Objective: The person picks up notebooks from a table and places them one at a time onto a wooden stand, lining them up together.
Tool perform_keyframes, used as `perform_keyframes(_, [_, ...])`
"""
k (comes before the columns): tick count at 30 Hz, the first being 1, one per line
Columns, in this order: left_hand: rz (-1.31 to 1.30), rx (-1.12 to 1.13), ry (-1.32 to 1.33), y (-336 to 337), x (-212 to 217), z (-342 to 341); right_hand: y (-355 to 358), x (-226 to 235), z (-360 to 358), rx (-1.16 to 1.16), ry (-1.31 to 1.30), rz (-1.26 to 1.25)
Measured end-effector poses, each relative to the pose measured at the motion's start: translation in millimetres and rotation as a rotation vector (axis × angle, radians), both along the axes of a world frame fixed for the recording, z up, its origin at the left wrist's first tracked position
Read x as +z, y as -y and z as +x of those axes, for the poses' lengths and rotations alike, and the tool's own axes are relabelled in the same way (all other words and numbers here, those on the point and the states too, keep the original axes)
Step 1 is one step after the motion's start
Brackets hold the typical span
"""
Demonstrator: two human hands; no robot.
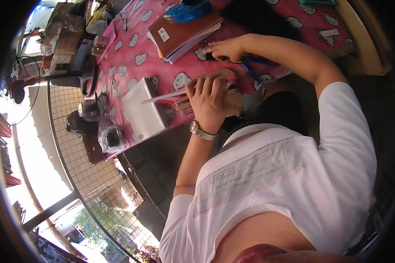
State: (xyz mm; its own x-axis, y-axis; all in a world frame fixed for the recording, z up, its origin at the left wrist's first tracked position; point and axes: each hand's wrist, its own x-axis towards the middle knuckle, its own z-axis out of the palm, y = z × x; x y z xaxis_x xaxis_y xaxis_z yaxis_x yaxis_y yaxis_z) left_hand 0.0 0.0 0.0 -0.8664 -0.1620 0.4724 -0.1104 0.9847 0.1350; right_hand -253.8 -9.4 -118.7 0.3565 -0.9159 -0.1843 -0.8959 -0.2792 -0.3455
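My left hand (210,97), with a metal watch (202,130) at the wrist, curls over a bundle of brown cardboard pieces (235,103) at the table's near edge. A pale strip with pink edges (167,96) sticks out leftward from under its fingers; its kind is unclear. My right hand (229,49) reaches over the table just beyond, fingers stretched to the left. A small dark thing lies under its fingertips, too hidden to name. Blue handle-like pieces (251,73) lie beside the right wrist, partly covered by the forearm.
A pink patterned cloth (140,39) covers the table. Left of my hands lies a spiral notebook (145,109). Farther back are stacked notebooks (180,37) with a blue tape dispenser (191,9) on top. A plastic-wrapped item (112,136) stands at the left edge, near a cup (88,110).
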Motion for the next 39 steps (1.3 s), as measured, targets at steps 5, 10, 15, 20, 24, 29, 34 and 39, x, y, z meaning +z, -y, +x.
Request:
perform_keyframes(5, [0.107, -0.014, -0.041, 2, -7, 3, -7, 24, 12, -0.124, -0.052, 0.038])
perform_keyframes(10, [0.054, 0.015, -0.033, 7, 0, 3, -21, 7, -4, -0.181, 0.068, -0.223])
perform_keyframes(15, [-0.032, 0.256, -0.087, 18, -15, 22, -78, 88, 24, -0.183, 1.413, 0.094])
perform_keyframes(20, [-0.021, 0.215, -0.082, 14, -10, 20, -79, 114, 26, -0.130, 1.247, 0.383])
perform_keyframes(24, [-0.019, 0.197, -0.119, 18, -16, 20, -65, 125, 26, -0.056, 1.120, 0.538])
perform_keyframes(29, [-0.111, 0.160, -0.210, 29, -36, 17, -73, 106, 35, -0.140, 1.357, 0.560])
perform_keyframes(34, [-0.166, -0.120, -0.277, 59, -38, 1, -104, 88, 43, -0.255, 1.461, 0.491])
perform_keyframes(39, [-0.098, -0.114, -0.171, 63, -12, -4, -109, 109, 51, -0.341, 1.338, 0.062])
